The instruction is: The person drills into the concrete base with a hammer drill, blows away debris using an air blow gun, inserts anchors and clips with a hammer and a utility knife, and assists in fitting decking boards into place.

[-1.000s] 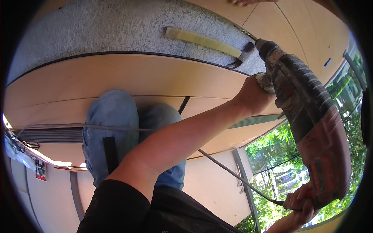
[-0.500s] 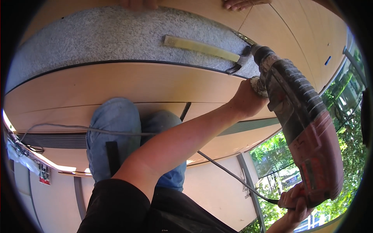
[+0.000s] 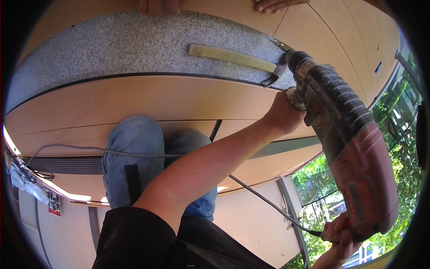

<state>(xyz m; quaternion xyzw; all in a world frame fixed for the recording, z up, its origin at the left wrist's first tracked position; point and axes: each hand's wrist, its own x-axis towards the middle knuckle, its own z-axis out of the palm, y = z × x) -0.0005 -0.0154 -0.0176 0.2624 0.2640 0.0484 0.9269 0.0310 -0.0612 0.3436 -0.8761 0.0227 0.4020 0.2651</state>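
Note:
A large dusty red and black corded hammer drill (image 3: 354, 139) slants across the right side, its chuck end toward the far board edge. My left hand (image 3: 286, 112) is wrapped round its side handle (image 3: 296, 98). At the lower right, my right hand (image 3: 340, 235) grips the rear handle, mostly hidden behind the drill's body. The chuck (image 3: 296, 60) sits where the grey speckled surface (image 3: 121, 49) meets the wood-coloured boards (image 3: 331, 36); the bit's tip cannot be made out. Beside the chuck, a pale yellow strip (image 3: 233, 57) with a dark end lies on the grey surface.
Another person's hands (image 3: 282, 4) rest on the far boards at the top edge. A grey power cord (image 3: 264, 201) runs from the drill past my knees (image 3: 136, 139), over near boards (image 3: 89, 101). A small blue piece (image 3: 378, 67) lies at right; greenery shows beyond.
The drill's chuck has shifted slightly left, closer to the board edge, and less of the bit shows. Both my hands keep their grip. The whole view has tilted a little.

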